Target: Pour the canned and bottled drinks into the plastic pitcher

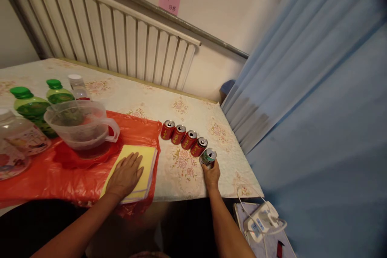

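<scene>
My left hand (126, 174) lies flat, fingers stretched out, on a folded yellow cloth (147, 163) that rests on a red plastic sheet (137, 129). At the right, my right hand (212, 174) is wrapped round a green drink can (209, 155) standing on the table. This can ends a slanting row; beside it stand several red cans, among them a red can with a dark top band (198, 147) and another red can (167, 130) at the far left end. Their tops show opened mouths. The lower part of the green can is hidden by my fingers.
A clear plastic jug (81, 129) sits in a red dish (65, 159). Green-capped bottles (33, 107) and large clear containers (22, 133) stand at left. A flowered cloth covers the table (181, 107). A power strip (261, 221) with cables lies lower right, near a blue curtain (302, 109).
</scene>
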Demonstrator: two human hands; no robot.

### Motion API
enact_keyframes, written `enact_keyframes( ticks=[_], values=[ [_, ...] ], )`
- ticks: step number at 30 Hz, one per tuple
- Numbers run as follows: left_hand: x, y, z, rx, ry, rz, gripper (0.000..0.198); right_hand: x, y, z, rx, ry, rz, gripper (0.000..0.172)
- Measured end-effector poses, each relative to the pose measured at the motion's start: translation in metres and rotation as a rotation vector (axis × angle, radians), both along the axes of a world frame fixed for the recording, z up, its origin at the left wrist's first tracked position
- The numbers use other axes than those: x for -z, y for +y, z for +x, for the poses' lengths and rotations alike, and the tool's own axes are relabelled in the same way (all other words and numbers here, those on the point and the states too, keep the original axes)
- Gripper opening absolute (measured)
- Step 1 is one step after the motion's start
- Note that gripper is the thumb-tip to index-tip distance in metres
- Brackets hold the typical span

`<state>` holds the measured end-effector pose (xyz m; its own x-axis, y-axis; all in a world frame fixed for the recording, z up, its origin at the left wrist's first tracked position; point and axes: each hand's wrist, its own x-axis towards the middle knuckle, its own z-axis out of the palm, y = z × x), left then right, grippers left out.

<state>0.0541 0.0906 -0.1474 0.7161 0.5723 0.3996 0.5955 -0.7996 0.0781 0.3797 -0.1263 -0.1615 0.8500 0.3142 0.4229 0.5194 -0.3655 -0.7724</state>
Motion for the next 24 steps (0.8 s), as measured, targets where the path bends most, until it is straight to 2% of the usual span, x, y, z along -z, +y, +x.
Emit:
enact_keyframes(
  ticks=[8, 24],
  values=[
    [-0.0031, -0.0020, 0.0002, -0.005, 0.012, 0.015, 0.047, 0.0024, 0.0013, 0.0037, -0.004, 0.018, -0.014, 0.055],
    [-0.0042, -0.0024, -0.0002, -0.006, 0.015, 0.009, 0.047, -0.0066, 0.0055, 0.0035, -0.027, 0.060, -0.005, 0.056]
  ],
)
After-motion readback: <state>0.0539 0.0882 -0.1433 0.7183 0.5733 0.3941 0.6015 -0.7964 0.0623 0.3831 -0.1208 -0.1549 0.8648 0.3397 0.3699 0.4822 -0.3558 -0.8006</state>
